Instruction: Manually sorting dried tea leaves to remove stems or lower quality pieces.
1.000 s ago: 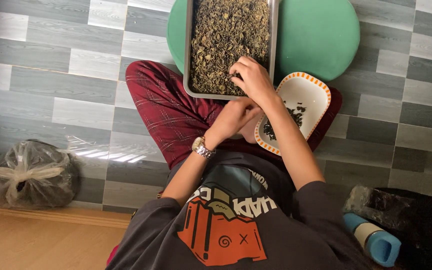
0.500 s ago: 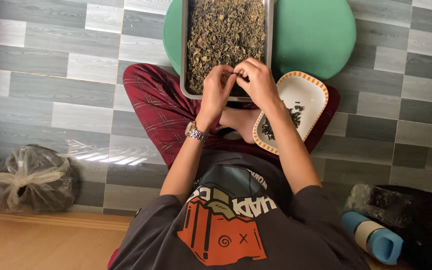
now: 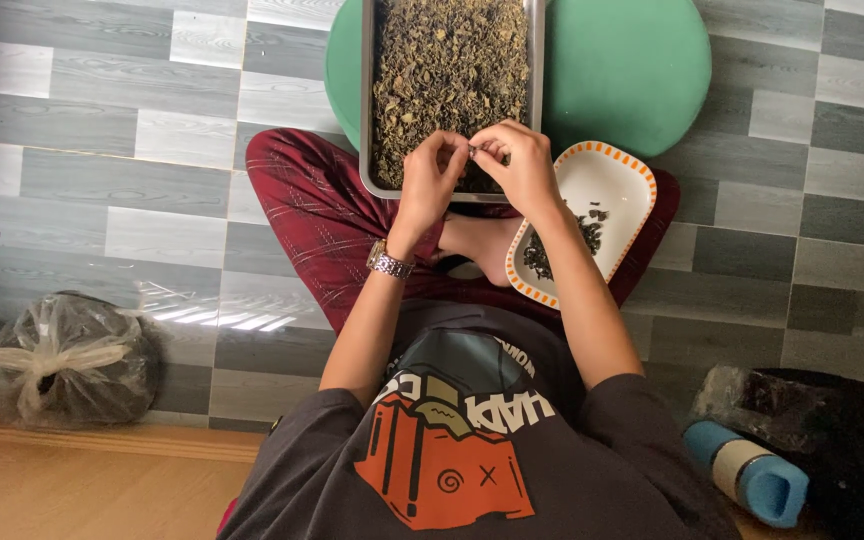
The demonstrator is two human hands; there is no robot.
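Dried leaves (image 3: 449,75) fill a long metal tray (image 3: 366,120) that runs straight away from the hands, its near edge just beneath them. Left hand (image 3: 430,180) and right hand (image 3: 524,170) meet fingertip to fingertip over that near end, both pinched narrowly on a small bit too tiny to identify. An orange-rimmed dish (image 3: 612,180) with a few dark pieces lies just beside the right hand, nearer to it than to the left.
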